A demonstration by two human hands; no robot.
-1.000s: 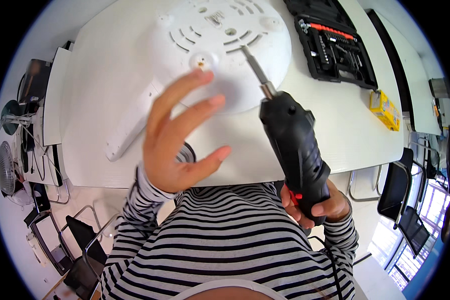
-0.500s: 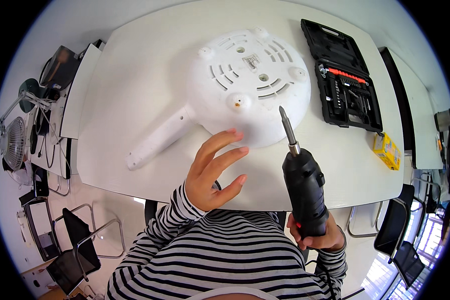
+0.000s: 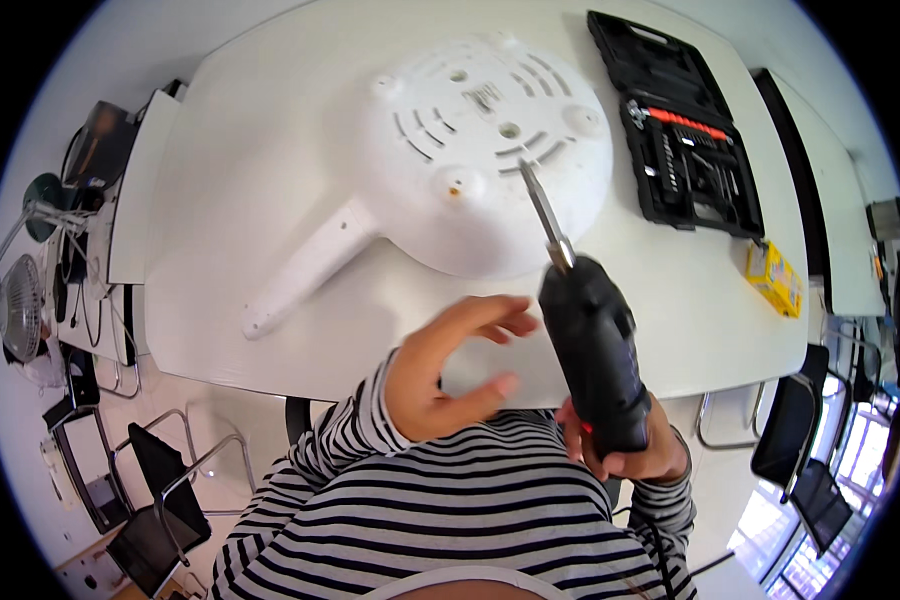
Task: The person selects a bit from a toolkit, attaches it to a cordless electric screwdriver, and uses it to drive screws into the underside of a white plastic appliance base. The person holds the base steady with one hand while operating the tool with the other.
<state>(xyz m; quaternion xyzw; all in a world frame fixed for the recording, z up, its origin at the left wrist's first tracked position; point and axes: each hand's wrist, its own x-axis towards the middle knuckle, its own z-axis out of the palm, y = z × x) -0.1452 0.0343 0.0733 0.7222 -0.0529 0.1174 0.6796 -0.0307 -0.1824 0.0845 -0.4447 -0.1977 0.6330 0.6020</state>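
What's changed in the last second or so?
The left hand has drawn back from the white appliance toward the power screwdriver. Nothing was taken up or let go: the right hand still holds it. The appliance, tool case and yellow box stayed put.

I find the right hand (image 3: pixel 645 455), toward four o'clock, partly hidden behind the black power driver (image 3: pixel 598 360). The left hand (image 3: pixel 420 375), just below centre, is blurred at its fingertips (image 3: pixel 505 384). I cannot read the label (image 3: pixel 482 98) on the white handled housing (image 3: pixel 490 225) at twelve o'clock; its face against the surface (image 3: pixel 260 180) is concealed. At two o'clock, the bits (image 3: pixel 665 160) are too small to identify. The lower edge cuts off the striped shirt (image 3: pixel 440 500) at six o'clock.
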